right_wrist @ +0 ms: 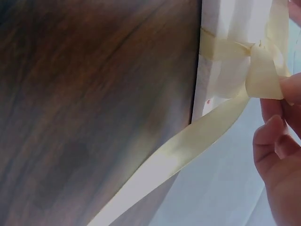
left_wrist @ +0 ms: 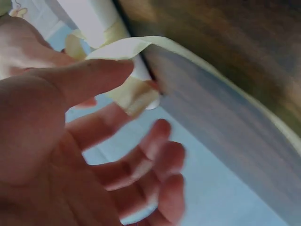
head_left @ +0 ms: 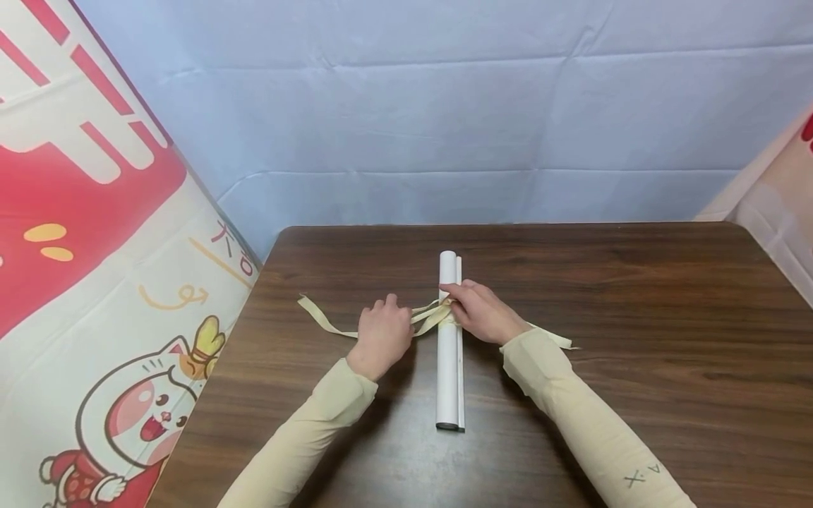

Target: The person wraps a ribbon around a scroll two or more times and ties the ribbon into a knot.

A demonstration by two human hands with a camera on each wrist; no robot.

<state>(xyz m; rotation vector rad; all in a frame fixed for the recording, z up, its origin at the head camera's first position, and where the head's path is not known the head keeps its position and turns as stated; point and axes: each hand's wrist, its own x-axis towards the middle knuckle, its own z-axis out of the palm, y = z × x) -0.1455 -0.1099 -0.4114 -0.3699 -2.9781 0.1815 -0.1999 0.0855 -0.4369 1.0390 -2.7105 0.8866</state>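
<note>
A white rolled scroll (head_left: 447, 374) lies lengthwise on the table, a cream ribbon (right_wrist: 178, 153) wrapped around its middle and looped at a knot. On the scroll's left, my left hand (head_left: 384, 331) pinches a length of the ribbon (left_wrist: 134, 96) between thumb and index finger, the other fingers loosely bent. At the knot, my right hand (head_left: 483, 310) pinches a ribbon loop (right_wrist: 263, 77) with its fingertips (right_wrist: 291, 88). One loose ribbon tail (head_left: 320, 319) trails left past the left hand; another tail (head_left: 559, 339) shows right of the right wrist.
The dark wood-grain table (head_left: 667, 317) carries the scroll. Behind it hangs a pale blue cloth (head_left: 444, 120). A printed cartoon cloth (head_left: 127, 282) hangs along the left side, and another pale cloth (head_left: 778, 219) is at the right.
</note>
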